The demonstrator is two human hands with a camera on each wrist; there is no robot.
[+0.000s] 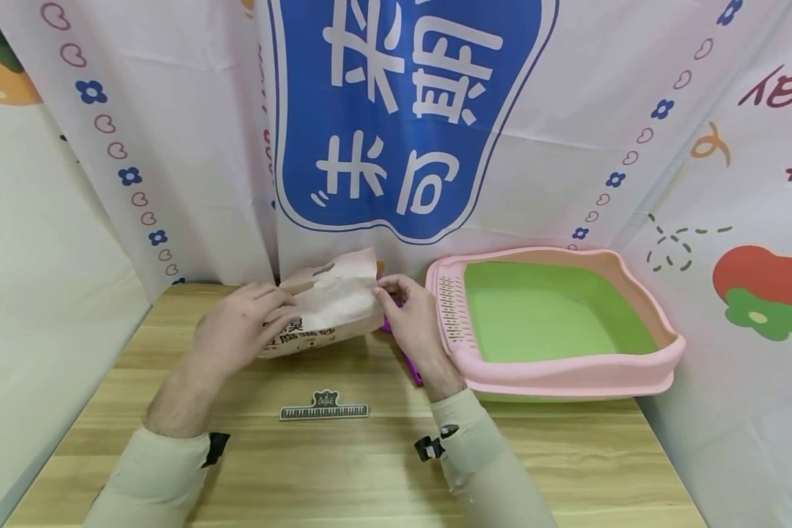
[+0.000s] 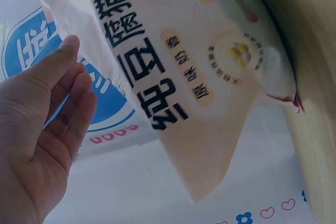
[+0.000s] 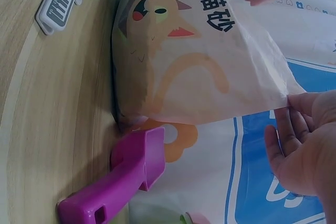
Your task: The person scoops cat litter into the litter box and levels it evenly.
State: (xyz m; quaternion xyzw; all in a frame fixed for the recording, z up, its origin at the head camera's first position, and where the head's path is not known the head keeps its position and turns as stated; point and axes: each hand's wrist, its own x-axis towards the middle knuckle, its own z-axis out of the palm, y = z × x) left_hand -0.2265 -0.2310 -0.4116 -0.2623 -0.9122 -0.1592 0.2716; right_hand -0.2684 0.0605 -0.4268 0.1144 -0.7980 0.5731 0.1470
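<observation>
A pale pink paper bag of cat litter (image 1: 339, 301), printed with a cat and black characters, stands near the back of the table, its top folded over toward me. My right hand (image 1: 414, 315) pinches the bag's upper right corner between thumb and forefinger, as the right wrist view shows with the hand (image 3: 310, 148) beside the bag (image 3: 176, 72). At the bag's left side is my left hand (image 1: 237, 326). In the left wrist view its fingers (image 2: 79, 98) are relaxed, with the thumb close to the bag's top edge; whether it touches cannot be told.
A pink and green litter box (image 1: 567, 378) stands on the right of the wooden table (image 1: 317, 484). Between it and the bag lies a purple scoop (image 3: 118, 177). A piano-patterned clip (image 1: 324, 411) lies in front of the bag. Printed curtains (image 1: 204, 147) hang behind.
</observation>
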